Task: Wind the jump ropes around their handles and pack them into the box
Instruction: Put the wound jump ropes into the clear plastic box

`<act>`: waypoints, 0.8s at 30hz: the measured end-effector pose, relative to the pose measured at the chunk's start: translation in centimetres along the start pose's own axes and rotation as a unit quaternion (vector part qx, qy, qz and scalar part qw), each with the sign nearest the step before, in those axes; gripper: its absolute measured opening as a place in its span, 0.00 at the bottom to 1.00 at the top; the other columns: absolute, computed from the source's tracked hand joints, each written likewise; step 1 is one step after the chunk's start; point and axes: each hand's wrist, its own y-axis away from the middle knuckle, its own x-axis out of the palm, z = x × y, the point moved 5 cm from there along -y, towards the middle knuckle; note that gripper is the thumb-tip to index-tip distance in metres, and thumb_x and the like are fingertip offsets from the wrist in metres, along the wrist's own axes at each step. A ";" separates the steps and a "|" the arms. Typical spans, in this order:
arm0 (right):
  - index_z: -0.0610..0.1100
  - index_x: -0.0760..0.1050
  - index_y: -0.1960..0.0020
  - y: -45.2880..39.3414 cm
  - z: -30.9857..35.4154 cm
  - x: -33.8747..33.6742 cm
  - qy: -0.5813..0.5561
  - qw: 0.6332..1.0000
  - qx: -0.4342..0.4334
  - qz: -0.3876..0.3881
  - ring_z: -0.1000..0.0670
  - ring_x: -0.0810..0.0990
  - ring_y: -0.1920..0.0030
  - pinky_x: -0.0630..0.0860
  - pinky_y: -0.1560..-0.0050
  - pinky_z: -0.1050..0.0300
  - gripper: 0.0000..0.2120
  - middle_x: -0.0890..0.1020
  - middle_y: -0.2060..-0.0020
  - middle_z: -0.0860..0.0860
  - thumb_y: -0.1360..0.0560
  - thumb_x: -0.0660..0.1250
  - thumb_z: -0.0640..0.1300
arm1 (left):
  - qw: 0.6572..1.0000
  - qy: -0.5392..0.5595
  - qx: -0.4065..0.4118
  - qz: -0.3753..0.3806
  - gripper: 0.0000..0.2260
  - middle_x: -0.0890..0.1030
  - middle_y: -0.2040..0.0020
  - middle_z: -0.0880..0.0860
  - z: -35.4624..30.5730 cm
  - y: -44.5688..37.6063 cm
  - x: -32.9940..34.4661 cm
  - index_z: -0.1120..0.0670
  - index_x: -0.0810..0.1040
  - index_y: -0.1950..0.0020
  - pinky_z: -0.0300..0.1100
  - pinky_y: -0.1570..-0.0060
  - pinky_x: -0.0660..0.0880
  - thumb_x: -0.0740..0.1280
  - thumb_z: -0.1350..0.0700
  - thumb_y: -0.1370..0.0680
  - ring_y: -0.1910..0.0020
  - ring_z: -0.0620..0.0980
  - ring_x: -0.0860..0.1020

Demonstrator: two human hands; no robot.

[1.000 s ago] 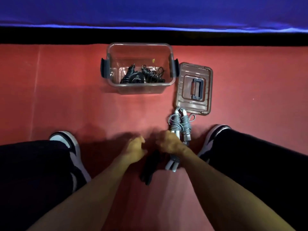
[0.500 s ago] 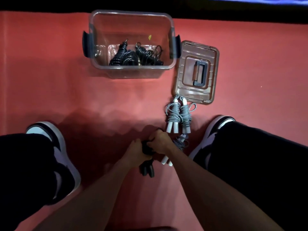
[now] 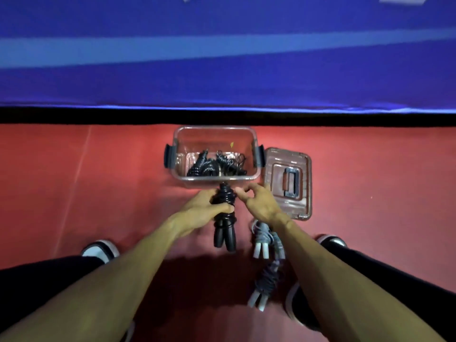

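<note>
Wound black jump rope (image 3: 224, 213) held just short of the box (image 3: 181, 177).
The left hand (image 3: 201, 208) gripped it; the right hand (image 3: 259, 202), fingers seemingly loose, hovered beside its coils.

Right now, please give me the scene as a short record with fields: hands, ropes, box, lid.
left hand: grips a wound black jump rope, just in front of the box
right hand: beside that rope's top end, fingers loosely bent, holding nothing
box: clear, open, wound black ropes inside
lid: on the floor, right of the box
waiting ropes: two grey bundles and on the floor, under the right forearm
</note>
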 end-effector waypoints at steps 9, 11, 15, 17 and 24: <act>0.43 0.75 0.59 -2.9 7.0 -5.1 -0.276 0.961 -0.023 -0.011 0.50 0.80 0.71 0.76 0.64 0.57 0.14 0.82 0.69 0.46 0.16 0.62 0.45 | 0.978 0.005 0.051 -0.202 0.14 0.83 0.51 0.48 -5.8 -4.9 -6.6 0.49 0.76 0.44 0.43 0.48 0.77 0.76 0.51 0.25 0.51 0.47 0.82; 0.44 0.72 0.62 -4.4 7.8 -5.0 -0.256 0.964 -0.048 -0.050 0.51 0.77 0.73 0.74 0.66 0.57 0.16 0.81 0.72 0.48 0.15 0.60 0.41 | 0.969 0.000 0.048 -0.244 0.15 0.82 0.53 0.47 -5.7 -6.1 -6.9 0.50 0.73 0.45 0.41 0.55 0.75 0.76 0.51 0.25 0.55 0.46 0.80; 0.47 0.74 0.61 -6.7 8.8 -4.0 -0.104 0.981 -0.114 -0.118 0.50 0.80 0.69 0.76 0.64 0.56 0.15 0.82 0.69 0.50 0.16 0.60 0.43 | 0.961 0.032 0.031 -0.274 0.19 0.80 0.52 0.47 -4.9 -9.9 -6.8 0.53 0.70 0.41 0.44 0.54 0.75 0.75 0.51 0.25 0.54 0.46 0.79; 0.47 0.76 0.53 -7.5 9.0 -3.5 -0.026 0.977 -0.151 -0.149 0.46 0.80 0.63 0.72 0.62 0.54 0.09 0.84 0.63 0.48 0.17 0.59 0.43 | 0.966 0.104 0.012 -0.235 0.19 0.81 0.49 0.51 -4.6 -11.7 -6.3 0.54 0.72 0.40 0.47 0.50 0.77 0.73 0.52 0.27 0.50 0.51 0.81; 0.40 0.73 0.34 -12.1 6.4 -3.5 0.192 0.962 -0.137 -0.137 0.35 0.82 0.50 0.79 0.52 0.44 0.17 0.84 0.49 0.38 0.22 0.62 0.37 | 0.963 0.246 -0.036 -0.108 0.14 0.79 0.55 0.57 -2.8 -15.3 -4.2 0.62 0.72 0.40 0.45 0.54 0.78 0.57 0.70 0.24 0.57 0.53 0.79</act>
